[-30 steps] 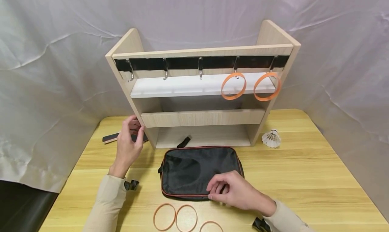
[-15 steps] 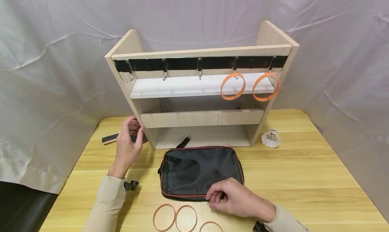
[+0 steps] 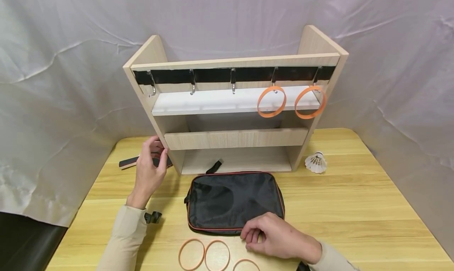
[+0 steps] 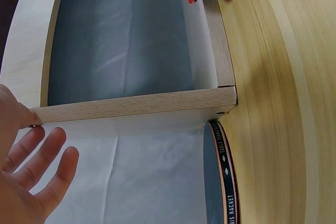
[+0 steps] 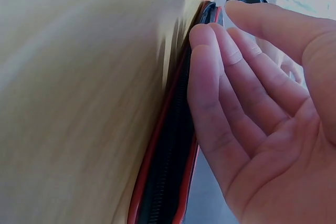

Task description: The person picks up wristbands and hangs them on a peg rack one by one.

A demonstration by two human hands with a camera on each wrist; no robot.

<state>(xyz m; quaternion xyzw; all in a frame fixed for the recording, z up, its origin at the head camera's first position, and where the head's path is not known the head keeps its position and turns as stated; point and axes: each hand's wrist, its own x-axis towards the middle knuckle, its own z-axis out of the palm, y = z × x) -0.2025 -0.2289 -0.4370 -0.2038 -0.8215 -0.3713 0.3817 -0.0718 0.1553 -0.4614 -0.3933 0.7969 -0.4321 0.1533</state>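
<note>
My left hand point(image 3: 149, 176) touches the outer left edge of a pale wooden shelf unit point(image 3: 235, 139), thumb tip at the panel's front edge. In the left wrist view, several fingers of that hand point(image 4: 26, 177) hang loosely beside the panel. A table tennis racket point(image 4: 223, 177) lies just outside it. At the near right corner of a black zip bag with red piping point(image 3: 230, 202) is my right hand point(image 3: 271, 237), fingers loosely bent around nothing. The right wrist view shows this hand point(image 5: 262, 108) close beside the bag's zipped side point(image 5: 168, 166); whether they touch is unclear.
Two orange rings point(image 3: 271, 101) hang from the right-hand hooks on the unit. Three more orange rings point(image 3: 191, 254) lie at the table's near edge. A shuttlecock point(image 3: 315, 162) sits right of the unit. A black strap point(image 3: 214, 167) lies on the bottom shelf.
My right hand has shifted slightly toward the near edge, away from the bag's top. My left hand stays at the shelf panel.
</note>
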